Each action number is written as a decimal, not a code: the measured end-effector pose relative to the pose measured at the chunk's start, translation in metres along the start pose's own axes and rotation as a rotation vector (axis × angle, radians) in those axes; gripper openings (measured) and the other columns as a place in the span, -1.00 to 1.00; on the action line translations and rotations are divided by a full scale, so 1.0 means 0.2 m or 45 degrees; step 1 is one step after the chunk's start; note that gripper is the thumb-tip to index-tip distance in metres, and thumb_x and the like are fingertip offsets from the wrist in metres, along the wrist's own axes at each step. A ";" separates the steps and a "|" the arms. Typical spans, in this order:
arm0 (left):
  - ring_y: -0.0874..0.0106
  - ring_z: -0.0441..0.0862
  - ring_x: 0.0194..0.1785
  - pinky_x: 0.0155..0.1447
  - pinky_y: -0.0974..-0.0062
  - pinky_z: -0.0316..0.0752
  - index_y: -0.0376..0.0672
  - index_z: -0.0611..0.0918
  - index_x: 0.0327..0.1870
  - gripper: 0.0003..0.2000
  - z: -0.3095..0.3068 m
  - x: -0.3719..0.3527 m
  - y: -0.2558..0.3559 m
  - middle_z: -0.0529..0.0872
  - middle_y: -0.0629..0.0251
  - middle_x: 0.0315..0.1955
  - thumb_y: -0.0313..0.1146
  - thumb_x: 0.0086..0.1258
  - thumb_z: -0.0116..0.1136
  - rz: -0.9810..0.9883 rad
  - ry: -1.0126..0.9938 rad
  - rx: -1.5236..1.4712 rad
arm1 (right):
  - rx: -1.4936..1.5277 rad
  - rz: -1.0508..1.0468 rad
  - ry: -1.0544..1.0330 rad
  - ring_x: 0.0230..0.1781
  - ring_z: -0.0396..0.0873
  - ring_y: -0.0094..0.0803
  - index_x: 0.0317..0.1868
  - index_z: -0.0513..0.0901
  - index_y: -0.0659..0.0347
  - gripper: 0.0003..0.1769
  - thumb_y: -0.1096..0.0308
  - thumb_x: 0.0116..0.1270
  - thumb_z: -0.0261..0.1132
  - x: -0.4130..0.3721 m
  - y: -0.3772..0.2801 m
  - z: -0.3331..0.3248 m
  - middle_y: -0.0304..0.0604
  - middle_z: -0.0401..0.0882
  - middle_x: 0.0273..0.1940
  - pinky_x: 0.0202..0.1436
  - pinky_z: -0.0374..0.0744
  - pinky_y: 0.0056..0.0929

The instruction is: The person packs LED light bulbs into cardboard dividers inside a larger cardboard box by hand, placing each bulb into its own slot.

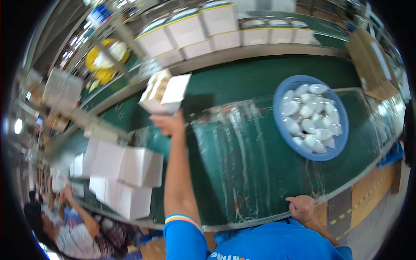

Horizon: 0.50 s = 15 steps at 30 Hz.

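Observation:
My left hand (169,123) is stretched out over the green work surface (208,160) and grips a small white box (164,93) from below. The box's flap stands open, and tan and white contents show inside. At the front edge of the surface rests my right hand (301,207), fingers curled, beside the taped area. Whether anything is inside its curl is hidden. White bulb-like pieces in clear wrapping fill a blue round basket (280,125) at the right, well apart from both hands.
White boxes (125,173) stand grouped at the left. Behind the surface, more white boxes (186,32) line a raised shelf. A brown carton (372,65) leans at the far right. A yellow basin (93,56) sits back left. A co-worker (69,225) is at lower left.

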<state>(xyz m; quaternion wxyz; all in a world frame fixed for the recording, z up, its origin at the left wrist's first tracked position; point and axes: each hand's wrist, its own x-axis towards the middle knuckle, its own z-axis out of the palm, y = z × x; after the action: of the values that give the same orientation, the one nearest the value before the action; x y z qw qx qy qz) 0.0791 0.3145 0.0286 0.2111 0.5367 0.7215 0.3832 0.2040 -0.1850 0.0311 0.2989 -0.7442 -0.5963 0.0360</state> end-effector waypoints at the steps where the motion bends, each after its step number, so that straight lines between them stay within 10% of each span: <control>1: -0.04 0.20 0.43 0.46 -0.01 0.08 -0.40 0.02 0.47 0.10 -0.03 -0.05 0.00 0.21 -0.17 0.39 -0.14 -0.03 0.50 0.057 -0.027 -0.072 | -0.021 0.025 0.062 -0.58 0.52 -0.23 -0.30 0.72 0.09 -0.75 0.53 -0.05 0.29 -0.01 0.00 0.01 -0.21 0.48 -0.61 -0.48 0.50 -0.26; 5: -0.08 0.22 0.39 0.48 0.14 0.13 -0.43 0.11 0.41 -0.13 -0.11 -0.36 -0.14 0.23 -0.26 0.32 -0.32 0.12 0.35 0.683 -0.228 -0.236 | 0.047 -0.027 0.117 -0.54 0.53 -0.11 -0.30 0.70 0.15 -0.76 0.58 -0.03 0.26 -0.02 0.03 0.06 -0.09 0.50 -0.56 -0.44 0.49 -0.17; 8: 0.02 0.40 0.30 0.36 0.18 0.33 -0.26 0.27 0.41 -0.23 -0.49 -0.52 -0.05 0.33 -0.12 0.31 -0.41 0.14 0.38 0.619 -0.595 -0.542 | 0.046 0.001 0.105 -0.55 0.51 -0.09 -0.29 0.67 0.24 -0.76 0.65 0.01 0.21 0.00 0.02 0.03 -0.03 0.50 -0.54 -0.47 0.43 -0.17; 11: 0.12 0.54 0.16 0.28 0.19 0.39 -0.17 0.60 0.07 -0.56 -0.90 -0.44 0.05 0.65 0.12 0.00 -0.53 0.08 0.34 1.373 -0.129 -0.248 | 0.061 0.005 0.105 -0.55 0.51 -0.09 -0.29 0.67 0.24 -0.77 0.64 0.02 0.21 -0.01 0.03 0.03 -0.03 0.50 -0.54 -0.47 0.42 -0.18; 15: 0.11 0.52 0.20 0.33 0.15 0.32 -0.10 0.50 0.27 -0.27 -1.44 0.07 0.02 0.61 0.12 0.13 -0.33 -0.05 0.52 1.349 0.702 0.251 | 0.055 -0.004 0.136 -0.55 0.50 -0.10 -0.29 0.66 0.25 -0.78 0.64 0.03 0.21 -0.01 0.02 0.05 -0.04 0.48 -0.55 -0.47 0.42 -0.18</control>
<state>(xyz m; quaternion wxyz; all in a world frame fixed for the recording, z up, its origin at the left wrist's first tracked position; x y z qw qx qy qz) -0.1304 0.2338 0.2111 -0.2538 0.7209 0.4165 0.4923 0.2038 -0.1833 0.0208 0.3465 -0.7374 -0.5797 0.0087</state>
